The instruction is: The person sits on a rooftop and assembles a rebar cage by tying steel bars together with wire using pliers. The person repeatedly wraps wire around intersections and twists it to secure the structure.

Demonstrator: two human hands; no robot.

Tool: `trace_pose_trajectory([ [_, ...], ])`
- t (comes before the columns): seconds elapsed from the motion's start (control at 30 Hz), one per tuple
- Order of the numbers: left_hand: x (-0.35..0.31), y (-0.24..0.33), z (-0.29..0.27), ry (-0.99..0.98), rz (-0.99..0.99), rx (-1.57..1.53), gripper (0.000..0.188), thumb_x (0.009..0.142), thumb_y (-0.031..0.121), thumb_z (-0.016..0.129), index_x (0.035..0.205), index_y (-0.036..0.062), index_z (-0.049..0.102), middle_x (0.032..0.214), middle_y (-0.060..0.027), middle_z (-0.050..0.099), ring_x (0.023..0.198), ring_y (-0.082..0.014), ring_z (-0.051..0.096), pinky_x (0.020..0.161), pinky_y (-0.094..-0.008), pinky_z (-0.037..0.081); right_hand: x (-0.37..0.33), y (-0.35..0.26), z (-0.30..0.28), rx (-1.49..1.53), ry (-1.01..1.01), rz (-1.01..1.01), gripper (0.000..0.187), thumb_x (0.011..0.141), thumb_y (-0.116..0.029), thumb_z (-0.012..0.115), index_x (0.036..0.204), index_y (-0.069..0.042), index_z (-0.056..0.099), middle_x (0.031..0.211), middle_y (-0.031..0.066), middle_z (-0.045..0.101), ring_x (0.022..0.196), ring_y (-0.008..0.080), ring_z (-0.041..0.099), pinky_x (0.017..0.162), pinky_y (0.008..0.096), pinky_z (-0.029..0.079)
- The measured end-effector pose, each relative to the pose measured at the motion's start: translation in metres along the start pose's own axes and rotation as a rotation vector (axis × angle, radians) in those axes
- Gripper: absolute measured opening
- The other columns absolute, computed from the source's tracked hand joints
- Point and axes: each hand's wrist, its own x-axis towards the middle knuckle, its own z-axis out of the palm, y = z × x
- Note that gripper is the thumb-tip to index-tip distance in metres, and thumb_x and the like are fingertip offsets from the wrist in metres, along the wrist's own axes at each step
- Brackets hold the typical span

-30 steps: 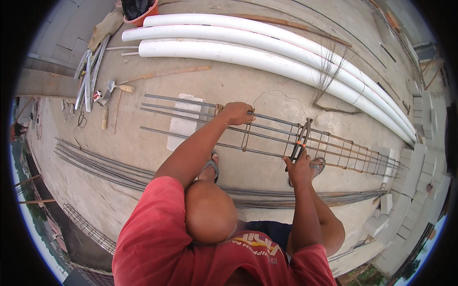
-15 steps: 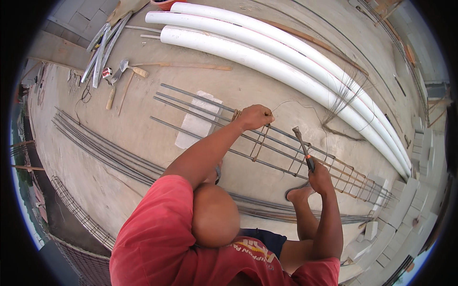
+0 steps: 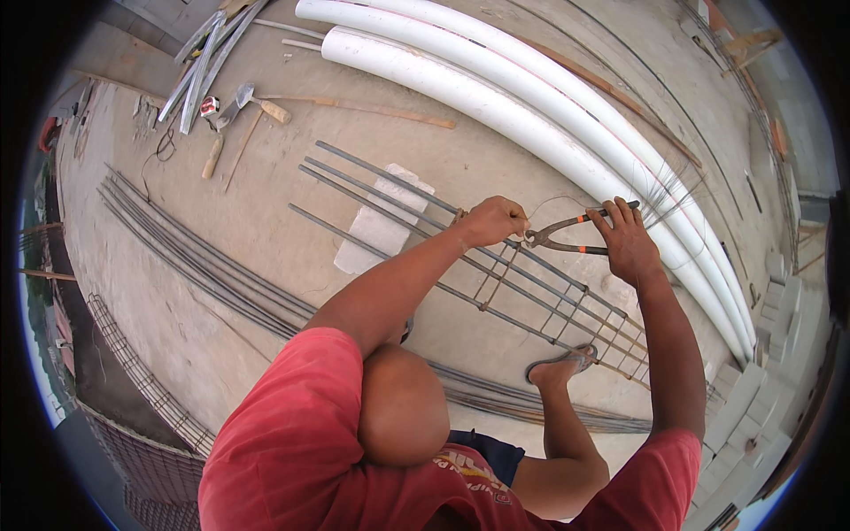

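Note:
A long rebar cage (image 3: 484, 306) of grey rods and square wire-bound stirrups lies across in front of me, its rod ends resting over a pale block (image 3: 365, 241). My left hand (image 3: 492, 221) is closed at the upper rod, thumb and fingers pinching a thin tie wire beside a stirrup. My right hand (image 3: 630, 241) grips pincers (image 3: 582, 250) with black handles and orange bands. The handles are spread apart, and the jaws are at my left fingertips by the wire. Whether the jaws have bitten the wire is too small to tell.
White pipes (image 3: 425, 75) lie beyond the cage, with a bundle of loose wires (image 3: 660, 199) over them. Loose rebar (image 3: 199, 257) runs on the near side. At far left are a trowel (image 3: 243, 96), a tape measure (image 3: 209, 106) and metal profiles (image 3: 202, 75).
My right hand has raised the pincers from over the cage's near side to my left hand, and their handles have spread. My left hand stays at the upper rod.

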Motion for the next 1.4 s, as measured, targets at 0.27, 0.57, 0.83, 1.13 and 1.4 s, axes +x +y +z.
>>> trace_pose_trajectory([
  [0.27, 0.004, -0.006, 0.001, 0.01, 0.007, 0.002, 0.027, 0.084, 0.024, 0.064, 0.091, -0.0016, 0.071, 0.082, -0.0124, 0.07, 0.075, -0.0184, 0.062, 0.07, -0.0312, 0.048, 0.026, 0.007, -0.014, -0.072, 0.031, -0.158, 0.068, 0.078, 0.002, 0.055, 0.141, -0.016, 0.04, 0.14, 0.0116, 0.037, 0.137, 0.0302, 0.029, 0.113, 0.0454, 0.028],
  [0.57, 0.004, 0.0, -0.001, 0.0, -0.006, 0.038, 0.029, 0.083, 0.023, 0.063, 0.096, -0.0024, 0.07, 0.084, -0.0137, 0.069, 0.078, -0.0213, 0.063, 0.071, -0.0323, 0.047, 0.054, -0.001, -0.048, -0.084, -0.202, -0.094, 0.023, 0.083, -0.009, 0.056, 0.102, -0.01, 0.067, 0.095, 0.0088, 0.063, 0.1, 0.0268, 0.061, 0.093, 0.0419, 0.045],
  [0.83, 0.02, 0.018, 0.04, -0.084, 0.186, 0.138, 0.046, 0.073, 0.02, 0.068, 0.112, -0.0025, 0.057, 0.082, -0.0159, 0.065, 0.083, -0.0271, 0.064, 0.077, -0.0354, 0.048, 0.063, -0.011, -0.077, 0.027, -0.492, 0.07, 0.019, 0.069, -0.013, 0.074, 0.087, -0.007, 0.071, 0.084, 0.0101, 0.069, 0.082, 0.028, 0.068, 0.063, 0.0384, 0.056],
  [1.13, 0.047, 0.035, 0.063, -0.025, 0.102, 0.13, 0.032, 0.065, 0.02, 0.07, 0.087, 0.0021, 0.054, 0.073, -0.0127, 0.059, 0.07, -0.0256, 0.06, 0.066, -0.0361, 0.047, 0.039, -0.013, -0.055, -0.336, 0.36, -0.151, 0.014, 0.075, -0.019, 0.069, 0.084, -0.008, 0.069, 0.077, 0.0064, 0.063, 0.077, 0.0219, 0.062, 0.083, 0.0365, 0.051],
  [1.4, 0.029, 0.043, 0.06, -0.053, 0.12, -0.07, 0.04, 0.07, 0.024, 0.072, 0.098, -0.0019, 0.062, 0.076, -0.0095, 0.059, 0.076, -0.0202, 0.057, 0.072, -0.0317, 0.046, 0.059, -0.01, -0.08, -0.062, -0.357, 0.05, 0.011, 0.072, -0.015, 0.068, 0.08, -0.009, 0.071, 0.082, 0.0105, 0.067, 0.079, 0.0259, 0.067, 0.071, 0.0359, 0.054],
])
